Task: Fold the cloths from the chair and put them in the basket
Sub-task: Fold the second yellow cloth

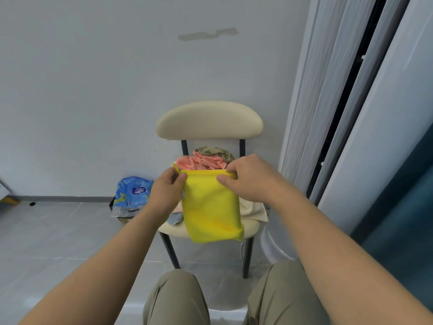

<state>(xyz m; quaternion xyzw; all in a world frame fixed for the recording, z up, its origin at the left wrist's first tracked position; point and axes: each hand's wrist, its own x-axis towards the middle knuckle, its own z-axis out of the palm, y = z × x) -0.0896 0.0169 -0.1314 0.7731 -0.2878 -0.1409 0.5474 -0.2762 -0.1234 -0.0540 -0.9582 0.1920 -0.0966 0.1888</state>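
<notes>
Both hands pinch the top edge of a yellow cloth (212,207), the left hand (167,188) clasping one upper corner between thumb and curled fingers, the right hand (248,177) nipping the other corner the same way. Between the two grips the hem is pulled taut, and the cloth hangs straight down from them, clear of the seat, in front of the chair (209,120). Its lower edge looks rounded and thick, so it seems to be doubled over once already; I judge the fold half made, with another halving likely before it is ready to stow.

Plenty is left. Just behind the grip, on the seat, lies an unfolded heap: a pink cloth (199,161) with a camouflage-patterned cloth (218,152) behind it, a beige cloth (251,208) draped below the right hand, and a grey-blue cloth (175,218) showing below the left hand. No folded stack shows anywhere, and no basket can be made out for certain. A pale rounded object (274,242) stands on the floor below and to the right of the grip, beside the chair leg, but whether it is the basket I cannot tell.

Left of the grip, against the wall, a blue plastic bag (133,191) sits on the floor. Pale curtains (328,90) hang to the right. Nothing lies between the hands and the heap.
</notes>
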